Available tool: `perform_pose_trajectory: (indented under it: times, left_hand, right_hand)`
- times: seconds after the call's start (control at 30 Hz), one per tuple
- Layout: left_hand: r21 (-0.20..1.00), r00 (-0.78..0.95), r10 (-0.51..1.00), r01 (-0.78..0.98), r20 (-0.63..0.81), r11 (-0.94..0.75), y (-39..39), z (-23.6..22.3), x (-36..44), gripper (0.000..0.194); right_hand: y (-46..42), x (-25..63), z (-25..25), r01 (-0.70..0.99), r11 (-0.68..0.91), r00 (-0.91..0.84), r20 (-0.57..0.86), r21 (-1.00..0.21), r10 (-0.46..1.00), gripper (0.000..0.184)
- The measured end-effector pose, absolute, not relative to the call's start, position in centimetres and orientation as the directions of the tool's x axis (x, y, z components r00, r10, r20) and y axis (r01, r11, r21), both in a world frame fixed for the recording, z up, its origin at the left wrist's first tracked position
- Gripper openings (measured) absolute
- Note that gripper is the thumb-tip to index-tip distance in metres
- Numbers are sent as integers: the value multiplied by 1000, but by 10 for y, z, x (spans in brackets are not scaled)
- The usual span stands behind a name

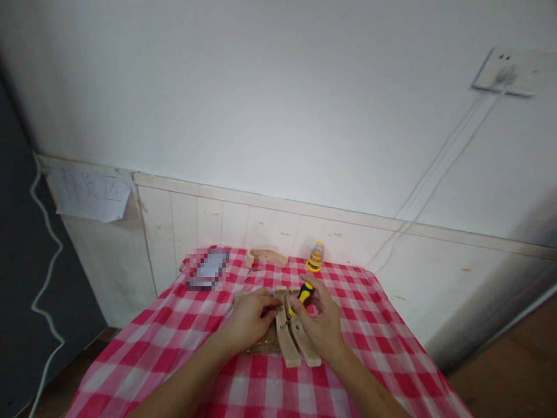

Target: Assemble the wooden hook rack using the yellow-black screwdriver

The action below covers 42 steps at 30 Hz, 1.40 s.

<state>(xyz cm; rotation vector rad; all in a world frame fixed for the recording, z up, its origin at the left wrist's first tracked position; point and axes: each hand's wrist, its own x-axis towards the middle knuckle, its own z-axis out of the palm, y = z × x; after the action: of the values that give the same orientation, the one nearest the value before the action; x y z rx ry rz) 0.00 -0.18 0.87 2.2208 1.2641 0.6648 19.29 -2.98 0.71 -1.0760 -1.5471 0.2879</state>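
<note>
In my right hand (321,319) is a yellow and black screwdriver (306,290), its shaft slanting down to the left. The tip points at small metal hardware on two curved pale wooden pieces, a left one (289,351) and a right one (310,353), lying side by side. My left hand (250,318) has its fingers bent and closed at the left wooden piece, with fingertips beside a screw. Whether those fingertips also pinch something small is hidden. Beneath the pieces lies a brownish, shiny plastic-like packet (261,346), partly covered by my left hand.
A red-and-white checked cloth (256,386) covers the table. At the back are another curved wooden piece (272,256), a yellow-capped clear container (316,257), a thin dark metal item (250,271) and a blurred-out phone-like object (209,269). The wall (278,116) stands right behind.
</note>
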Motion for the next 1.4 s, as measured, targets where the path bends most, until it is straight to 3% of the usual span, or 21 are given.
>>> perform_pose_trajectory:
  times: [0.67, 1.4]
  left_hand:
    - [648, 459, 873, 617, 163, -446, -5, 16, -1, 32]
    - [637, 432, 887, 640, 163, -429, -7, 17, 0, 30]
  right_hand:
    - [-36, 197, 20, 376, 634, -97, 652, -676, 752, 36]
    - [-31, 193, 16, 387, 589, 14, 643, -709, 765, 27]
